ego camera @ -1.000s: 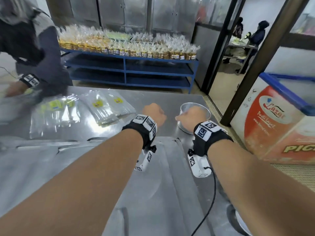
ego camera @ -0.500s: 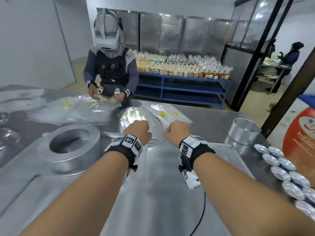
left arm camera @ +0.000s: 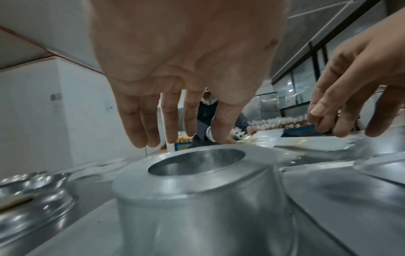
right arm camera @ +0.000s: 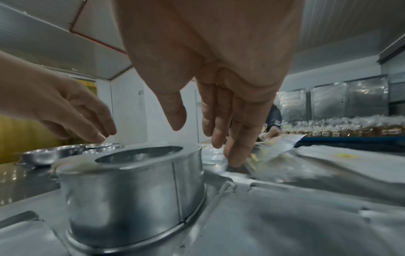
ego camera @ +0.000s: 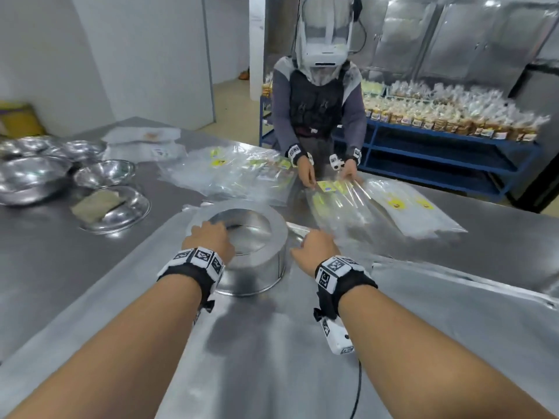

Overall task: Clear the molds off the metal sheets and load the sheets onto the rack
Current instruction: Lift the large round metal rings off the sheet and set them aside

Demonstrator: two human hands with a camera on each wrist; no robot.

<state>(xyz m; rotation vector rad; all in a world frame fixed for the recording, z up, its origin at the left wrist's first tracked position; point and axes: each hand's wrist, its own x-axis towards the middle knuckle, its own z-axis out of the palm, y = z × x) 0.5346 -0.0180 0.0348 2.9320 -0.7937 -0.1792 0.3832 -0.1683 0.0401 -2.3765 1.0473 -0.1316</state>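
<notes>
A round metal ring mold (ego camera: 257, 267) stands upside down on the far left part of the top metal sheet (ego camera: 272, 343). My left hand (ego camera: 208, 237) hovers over the mold's left rim with straight, spread fingers (left arm camera: 140, 131) and holds nothing. My right hand (ego camera: 314, 246) is just right of the mold, also empty. Its straight fingers (right arm camera: 234, 155) point down at the sheet's far edge beside the mold (right arm camera: 136, 190). The mold (left arm camera: 197, 190) sits directly under my left palm.
Another person (ego camera: 320, 116) stands across the table handling clear plastic bags (ego camera: 393, 207). Metal bowls (ego camera: 30, 176) and a plate with a cloth (ego camera: 121, 213) lie at the left. A blue shelf of packed goods (ego camera: 453, 125) stands behind.
My view has swung left, away from the small cup molds. Both hands moved from the sheet's far edge to the ring mold, and their curled fingers have straightened.
</notes>
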